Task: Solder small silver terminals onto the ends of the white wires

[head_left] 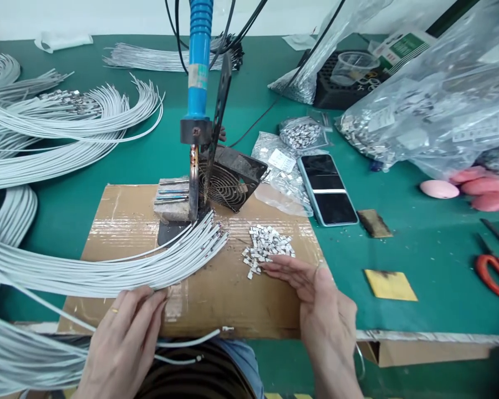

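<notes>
My left hand (125, 338) lies at the lower edge of a bundle of white cables (120, 277), its fingers bent and close together. Whatever sits at those fingertips is hidden. Two cable ends with small metal tips (191, 357) pass out to the right below this hand. My right hand (320, 305) reaches in from the right with fingers stretched out, their tips touching or just beside a pile of small white connectors (270, 246). Behind the bundle's tips, a blue-handled soldering iron (197, 83) hangs upright in a metal holder.
A cardboard sheet (241, 310) covers the green table. A small black fan (233, 177) stands behind the iron. More cable coils (66, 122) lie left. To the right are a phone (328, 188), a yellow sponge (391, 285), red-handled scissors (494, 271) and plastic bags (432, 105).
</notes>
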`<move>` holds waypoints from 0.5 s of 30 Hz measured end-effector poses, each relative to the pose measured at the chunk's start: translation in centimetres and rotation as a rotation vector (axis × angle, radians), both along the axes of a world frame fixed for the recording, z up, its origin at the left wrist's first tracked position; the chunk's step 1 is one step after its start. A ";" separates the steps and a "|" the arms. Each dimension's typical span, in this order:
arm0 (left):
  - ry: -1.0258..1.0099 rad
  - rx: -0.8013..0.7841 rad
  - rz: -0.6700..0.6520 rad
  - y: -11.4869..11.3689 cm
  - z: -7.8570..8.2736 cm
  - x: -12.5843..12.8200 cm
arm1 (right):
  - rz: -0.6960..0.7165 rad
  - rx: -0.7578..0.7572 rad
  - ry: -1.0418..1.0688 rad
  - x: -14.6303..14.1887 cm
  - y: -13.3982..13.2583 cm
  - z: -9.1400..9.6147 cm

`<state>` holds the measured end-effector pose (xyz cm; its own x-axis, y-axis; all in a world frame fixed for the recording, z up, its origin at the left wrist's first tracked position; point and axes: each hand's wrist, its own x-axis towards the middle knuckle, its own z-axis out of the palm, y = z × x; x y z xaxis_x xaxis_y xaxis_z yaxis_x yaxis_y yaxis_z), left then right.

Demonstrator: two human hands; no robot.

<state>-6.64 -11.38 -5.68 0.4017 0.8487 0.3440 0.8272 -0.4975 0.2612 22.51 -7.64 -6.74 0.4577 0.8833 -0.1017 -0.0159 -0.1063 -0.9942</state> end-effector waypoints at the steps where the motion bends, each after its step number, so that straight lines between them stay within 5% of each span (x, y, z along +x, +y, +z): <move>1: 0.015 0.016 -0.009 0.2 -0.1 -0.2 | 0.004 0.005 -0.017 0.1 -0.1 0.0; 15: 0.101 0.205 0.013 0.9 0.4 -2.1 | 0.194 0.028 -0.459 1.1 -0.2 0.0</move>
<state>-8.70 -10.52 -5.25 0.4325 0.7703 0.4686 0.8509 -0.5206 0.0706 23.57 -7.80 -6.69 0.2770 0.9560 0.0966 0.4415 -0.0373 -0.8965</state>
